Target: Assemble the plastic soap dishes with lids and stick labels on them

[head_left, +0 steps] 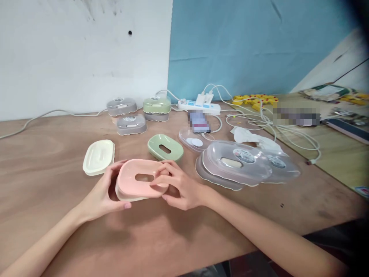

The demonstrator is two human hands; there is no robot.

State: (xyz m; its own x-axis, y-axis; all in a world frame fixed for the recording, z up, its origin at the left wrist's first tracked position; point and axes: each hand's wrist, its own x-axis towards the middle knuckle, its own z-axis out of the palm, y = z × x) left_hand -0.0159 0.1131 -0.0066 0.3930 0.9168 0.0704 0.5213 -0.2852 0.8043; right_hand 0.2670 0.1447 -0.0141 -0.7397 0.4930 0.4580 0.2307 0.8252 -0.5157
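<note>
A pink soap dish tray [129, 186] with an oval slot rests over a cream base [122, 196], held above the table between my two hands. My left hand [105, 194] wraps the left end, thumb low in front and fingers behind. On the right end, my right hand [181, 186] grips the pink tray, its fingers bent over the top near the slot. Behind lies a green slotted tray [174, 150], apart from the hands. A cream oval dish [98, 156] sits to the left, close to my left hand.
Lidded oval boxes in grey [132, 125] and green [157, 104] stand near the wall. Clear lids [213, 157] are stacked at right, near crumpled tissue [245, 135]. A blurred phone [198, 121], a power strip [213, 107], white cables [300, 144] and yellow pieces [255, 100] lie behind.
</note>
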